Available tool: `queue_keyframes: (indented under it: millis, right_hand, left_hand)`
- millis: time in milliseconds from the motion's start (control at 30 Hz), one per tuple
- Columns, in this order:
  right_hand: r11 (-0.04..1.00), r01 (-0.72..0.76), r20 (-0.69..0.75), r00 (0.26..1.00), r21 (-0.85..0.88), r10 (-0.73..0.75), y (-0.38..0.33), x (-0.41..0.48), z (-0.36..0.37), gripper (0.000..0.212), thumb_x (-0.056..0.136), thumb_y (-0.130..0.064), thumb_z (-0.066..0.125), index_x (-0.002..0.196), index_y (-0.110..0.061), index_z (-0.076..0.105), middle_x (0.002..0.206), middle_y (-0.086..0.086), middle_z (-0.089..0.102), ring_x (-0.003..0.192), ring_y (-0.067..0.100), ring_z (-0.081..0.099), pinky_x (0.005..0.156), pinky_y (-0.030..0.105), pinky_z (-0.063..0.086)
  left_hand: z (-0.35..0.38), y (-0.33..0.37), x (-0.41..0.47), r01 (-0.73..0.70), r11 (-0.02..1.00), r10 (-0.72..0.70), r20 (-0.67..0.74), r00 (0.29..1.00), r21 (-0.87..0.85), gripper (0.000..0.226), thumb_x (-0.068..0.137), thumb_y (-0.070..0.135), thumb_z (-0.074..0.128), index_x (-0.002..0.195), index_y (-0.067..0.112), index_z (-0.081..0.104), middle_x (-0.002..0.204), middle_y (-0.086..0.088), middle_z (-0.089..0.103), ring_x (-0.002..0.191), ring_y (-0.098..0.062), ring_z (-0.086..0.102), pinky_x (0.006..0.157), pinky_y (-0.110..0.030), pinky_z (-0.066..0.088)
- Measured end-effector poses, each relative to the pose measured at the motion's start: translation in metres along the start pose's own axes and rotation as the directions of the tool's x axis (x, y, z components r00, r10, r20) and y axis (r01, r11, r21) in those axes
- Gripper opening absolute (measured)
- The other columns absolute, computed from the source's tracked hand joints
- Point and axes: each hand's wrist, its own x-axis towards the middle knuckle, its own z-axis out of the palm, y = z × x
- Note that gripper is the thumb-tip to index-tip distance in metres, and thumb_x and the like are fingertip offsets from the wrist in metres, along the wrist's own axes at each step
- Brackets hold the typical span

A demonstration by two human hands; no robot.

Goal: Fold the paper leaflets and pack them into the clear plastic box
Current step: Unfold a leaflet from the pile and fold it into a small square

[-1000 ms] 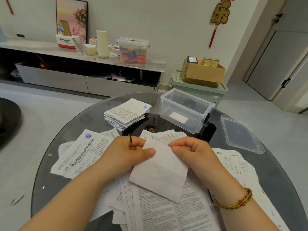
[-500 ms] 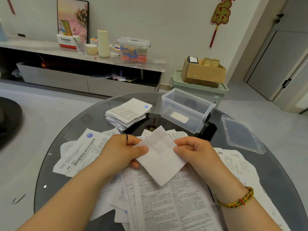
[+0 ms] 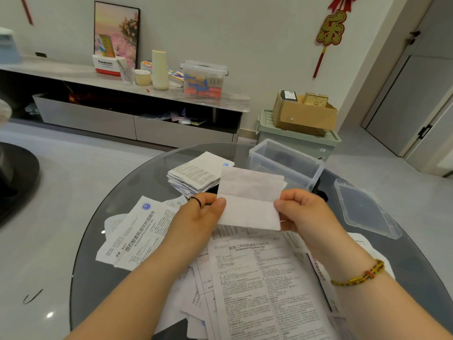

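A white folded leaflet [image 3: 250, 200] with a crease across its middle is held up over the round glass table [image 3: 98, 253]. My left hand [image 3: 198, 217] pinches its left edge and my right hand [image 3: 301, 212] pinches its right edge. Behind it, at the back of the table, stands the clear plastic box [image 3: 286, 165] with no lid on. A stack of folded leaflets [image 3: 196, 175] lies to the left of the box. Several unfolded printed leaflets [image 3: 257, 285] are spread on the table under my arms.
The box's clear lid [image 3: 362, 209] lies flat on the table's right side. A large leaflet with a blue logo [image 3: 137, 234] lies at the left. Beyond the table are a low TV cabinet [image 3: 122, 94], a green storage bin [image 3: 299, 138] and a cardboard carton [image 3: 304, 114].
The leaflet was turned from a tilted diamond to level and lifted higher, in front of the box. Both hands shifted to its left and right edges.
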Motion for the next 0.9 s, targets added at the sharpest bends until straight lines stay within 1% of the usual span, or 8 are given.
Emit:
queue_keyframes:
  millis: [100, 233, 333, 433, 600, 700, 833, 900]
  right_hand:
    - [0.996, 0.029, -0.042, 0.999, -0.088, -0.033, -0.020, 0.015, 0.001, 0.021, 0.089, 0.002, 0.049, 0.074, -0.011, 0.056, 0.070, 0.004, 0.060, 0.058, 0.013, 0.055, 0.044, 0.015, 0.049]
    - [0.961, 0.076, -0.055, 0.994, -0.265, -0.094, -0.040, 0.049, 0.014, 0.030, 0.090, 0.000, 0.047, 0.067, -0.018, 0.054, 0.072, 0.000, 0.055, 0.067, 0.014, 0.051, 0.056, 0.021, 0.046]
    - [0.917, 0.097, -0.029, 0.993, -0.387, -0.117, -0.049, 0.079, 0.032, 0.027, 0.090, 0.002, 0.044, 0.070, -0.013, 0.053, 0.088, 0.007, 0.055, 0.084, 0.020, 0.050, 0.064, 0.028, 0.048]
    - [0.869, 0.096, 0.000, 0.994, -0.485, -0.109, -0.055, 0.107, 0.050, 0.032, 0.091, 0.004, 0.038, 0.068, -0.015, 0.051, 0.090, 0.007, 0.051, 0.084, 0.020, 0.047, 0.051, 0.020, 0.040]
    - [0.782, 0.119, 0.090, 0.993, -0.612, -0.081, -0.055, 0.147, 0.081, 0.042, 0.088, 0.009, 0.034, 0.057, -0.017, 0.045, 0.063, -0.001, 0.042, 0.057, 0.011, 0.038, 0.046, 0.018, 0.037]
    - [0.724, 0.158, 0.155, 0.985, -0.672, -0.072, -0.052, 0.159, 0.098, 0.035, 0.088, 0.008, 0.035, 0.067, -0.010, 0.056, 0.062, -0.002, 0.042, 0.061, 0.016, 0.042, 0.036, 0.010, 0.034]
    - [0.632, 0.167, 0.210, 0.978, -0.757, -0.008, -0.043, 0.167, 0.112, 0.039, 0.086, 0.009, 0.033, 0.061, -0.015, 0.050, 0.064, 0.002, 0.044, 0.066, 0.020, 0.044, 0.044, 0.017, 0.035]
    - [0.635, 0.178, 0.215, 0.976, -0.752, -0.019, -0.037, 0.167, 0.112, 0.031, 0.086, 0.006, 0.036, 0.073, -0.010, 0.060, 0.082, 0.011, 0.056, 0.076, 0.022, 0.049, 0.058, 0.023, 0.040]
  left_hand:
    - [-0.013, -0.002, 0.007, -0.012, 0.996, 0.019, -0.075, 0.997, 0.090, 0.009, 0.092, 0.026, 0.048, 0.089, 0.033, 0.053, 0.082, 0.021, 0.060, 0.073, 0.009, 0.050, 0.054, -0.002, 0.038]
    - [-0.041, -0.007, 0.021, 0.001, 0.937, 0.102, -0.275, 0.956, 0.349, 0.021, 0.093, 0.024, 0.047, 0.111, 0.029, 0.055, 0.108, 0.005, 0.057, 0.091, -0.011, 0.052, 0.073, -0.022, 0.040]
    - [-0.052, -0.019, 0.029, 0.026, 0.768, 0.132, -0.197, 0.972, 0.640, 0.034, 0.093, 0.025, 0.045, 0.127, 0.025, 0.048, 0.133, 0.000, 0.049, 0.123, -0.020, 0.042, 0.101, -0.032, 0.031]
    - [-0.051, -0.030, 0.034, 0.015, 0.583, 0.083, -0.078, 0.994, 0.812, 0.047, 0.093, 0.033, 0.042, 0.139, 0.026, 0.032, 0.148, 0.005, 0.028, 0.137, -0.015, 0.023, 0.111, -0.029, 0.016]
    - [-0.049, -0.040, 0.043, 0.023, 0.468, -0.023, -0.014, 1.000, 0.884, 0.054, 0.094, 0.043, 0.036, 0.143, 0.028, 0.020, 0.153, 0.003, 0.011, 0.143, -0.016, 0.004, 0.116, -0.034, 0.004]
    - [-0.050, -0.040, 0.045, 0.032, 0.466, -0.042, -0.014, 0.999, 0.884, 0.056, 0.093, 0.044, 0.036, 0.144, 0.028, 0.018, 0.154, 0.004, 0.008, 0.143, -0.016, 0.002, 0.117, -0.035, 0.003]
    - [-0.052, -0.041, 0.047, 0.034, 0.467, -0.050, -0.012, 0.999, 0.884, 0.056, 0.094, 0.044, 0.036, 0.144, 0.029, 0.017, 0.154, 0.005, 0.006, 0.143, -0.016, 0.001, 0.116, -0.035, 0.002]
    - [-0.052, -0.040, 0.047, 0.032, 0.472, -0.048, -0.010, 0.999, 0.881, 0.055, 0.093, 0.043, 0.037, 0.143, 0.030, 0.018, 0.154, 0.005, 0.007, 0.143, -0.016, 0.002, 0.116, -0.035, 0.003]
